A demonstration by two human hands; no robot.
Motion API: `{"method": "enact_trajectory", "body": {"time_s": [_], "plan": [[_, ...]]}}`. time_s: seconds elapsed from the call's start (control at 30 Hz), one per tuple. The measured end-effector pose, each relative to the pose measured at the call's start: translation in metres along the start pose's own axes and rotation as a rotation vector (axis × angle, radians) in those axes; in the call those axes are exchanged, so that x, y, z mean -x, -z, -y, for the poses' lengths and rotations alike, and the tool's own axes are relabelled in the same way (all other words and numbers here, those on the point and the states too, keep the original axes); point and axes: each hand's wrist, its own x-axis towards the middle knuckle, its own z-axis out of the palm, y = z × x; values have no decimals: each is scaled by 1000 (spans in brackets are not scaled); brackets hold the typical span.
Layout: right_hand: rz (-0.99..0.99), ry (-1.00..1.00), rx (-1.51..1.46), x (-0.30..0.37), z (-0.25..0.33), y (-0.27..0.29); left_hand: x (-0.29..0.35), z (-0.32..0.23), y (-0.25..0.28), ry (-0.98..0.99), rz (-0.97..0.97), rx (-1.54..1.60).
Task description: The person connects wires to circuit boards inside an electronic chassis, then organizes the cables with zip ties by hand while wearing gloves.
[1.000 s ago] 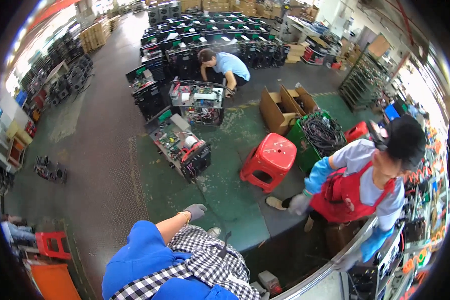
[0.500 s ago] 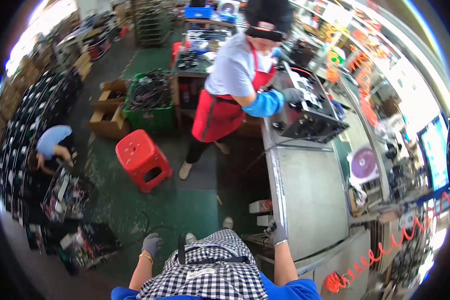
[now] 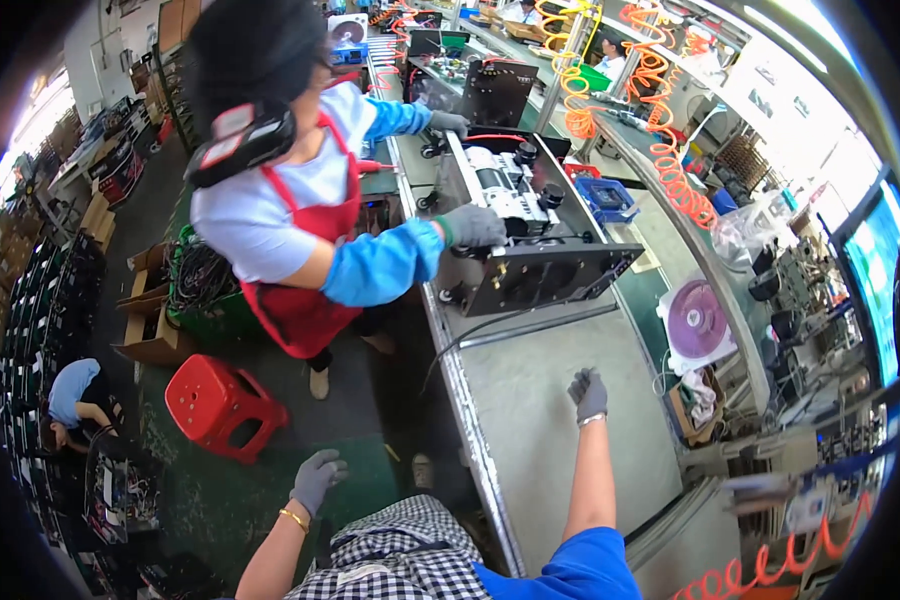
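My right hand (image 3: 588, 394), in a grey glove, is over the bare metal bench top (image 3: 560, 440), its fingers loosely bent and nothing visible in them. My left hand (image 3: 320, 478), also gloved in grey, hangs in front of my checked apron (image 3: 410, 540), left of the bench; its fingers are apart and hold nothing. Ahead of my right hand lies a black metal cabinet (image 3: 560, 278) with casters on its near-left side. A silver motor-like unit (image 3: 500, 188) shows inside it. A co-worker's gloved hand (image 3: 473, 227) rests on the cabinet's near part, their other hand (image 3: 450, 123) at its far side.
The co-worker (image 3: 280, 200), in a red apron, stands at the bench's left edge. A red stool (image 3: 215, 405) is on the floor behind them. A purple fan-like disc (image 3: 698, 318) lies right of the bench. Orange coiled hoses (image 3: 670, 150) hang above. Another person (image 3: 75, 395) bends at far left.
My view has moved closer to the co-worker and cabinet. My right hand has left the bench's edge and reached forward over its top. My left hand stays low and free.
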Motion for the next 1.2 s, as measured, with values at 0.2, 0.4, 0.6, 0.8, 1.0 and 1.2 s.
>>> {"method": "enact_trajectory", "body": {"time_s": [0.2, 0.4, 0.6, 0.8, 1.0, 1.2], "plan": [[-204, 319, 141, -183, 96, -36, -97, -122, -188, -459, 141, -414], [65, 582, -33, -224, 87, -96, -171, -177, -282, -692, -122, -441], [82, 310, -460, -138, 69, -103, -115, -191, -279, -667, -166, -483], [-129, 351, -424, -78, 41, -63, -51, -183, -261, -608, -91, -367], [-104, 520, -258, -17, 14, -15, -2, -173, -223, -264, 45, -26], [-65, 331, -497, 1, 15, -3, 18, -171, -209, -52, 11, 160]]}}
